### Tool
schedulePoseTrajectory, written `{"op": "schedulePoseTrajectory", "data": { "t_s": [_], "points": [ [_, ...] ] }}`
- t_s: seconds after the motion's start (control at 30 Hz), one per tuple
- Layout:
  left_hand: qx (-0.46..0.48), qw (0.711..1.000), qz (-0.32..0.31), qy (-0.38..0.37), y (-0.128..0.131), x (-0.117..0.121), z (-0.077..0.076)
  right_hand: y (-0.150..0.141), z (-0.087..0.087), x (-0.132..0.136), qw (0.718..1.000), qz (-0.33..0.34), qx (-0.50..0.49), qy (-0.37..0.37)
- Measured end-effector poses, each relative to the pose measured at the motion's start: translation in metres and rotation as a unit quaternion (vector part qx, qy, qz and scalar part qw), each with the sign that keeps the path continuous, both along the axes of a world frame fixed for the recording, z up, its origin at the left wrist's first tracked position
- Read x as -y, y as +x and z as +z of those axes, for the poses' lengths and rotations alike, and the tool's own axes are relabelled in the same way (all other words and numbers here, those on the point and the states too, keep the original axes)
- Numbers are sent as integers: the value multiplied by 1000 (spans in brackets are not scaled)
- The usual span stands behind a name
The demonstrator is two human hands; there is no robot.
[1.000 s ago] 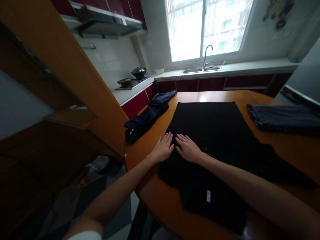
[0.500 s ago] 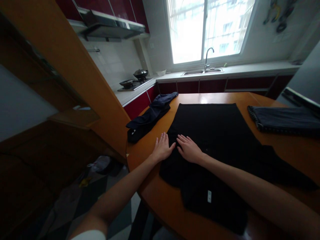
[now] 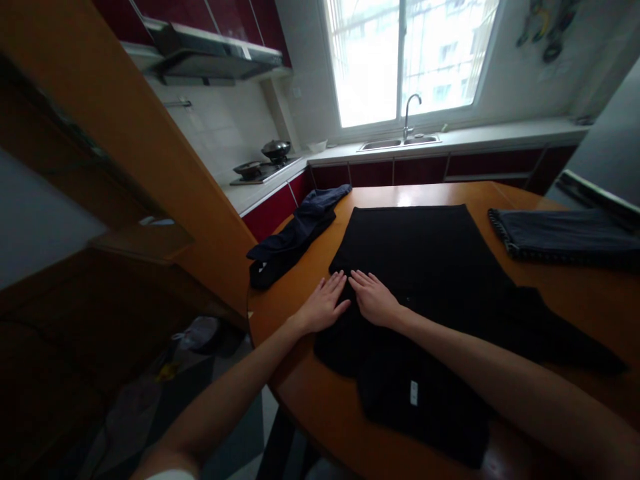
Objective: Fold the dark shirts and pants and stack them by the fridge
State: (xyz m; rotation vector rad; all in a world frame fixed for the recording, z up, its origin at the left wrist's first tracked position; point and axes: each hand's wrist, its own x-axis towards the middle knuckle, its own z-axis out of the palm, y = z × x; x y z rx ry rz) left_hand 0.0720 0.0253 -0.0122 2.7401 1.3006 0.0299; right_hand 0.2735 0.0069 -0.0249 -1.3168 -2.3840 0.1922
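No lettering can be read. A narrow white label [image 3: 414, 393] is borne by the black garment [image 3: 415, 247], on the part nearest the viewer; faint marks are shown on it, too small to be deciphered. A small white patch [image 3: 261, 267] is seen on the dark clothing [image 3: 305, 223] at left; whether it is printed cannot be told.
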Motion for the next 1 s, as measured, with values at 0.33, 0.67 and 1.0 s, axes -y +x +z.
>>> {"op": "schedulePoseTrajectory", "data": {
  "t_s": [0.33,0.67,1.0],
  "points": [
    [-15,998,-64,1,-43,68,15,1,5,2,1000,6,-1,-10],
    [-47,988,-106,-102,-62,95,48,3,0,-1,1000,2,-12,-6],
    [386,920,-2,62,56,-14,81,8,17,-9,995,-29,-91,-43]
  ]
}}
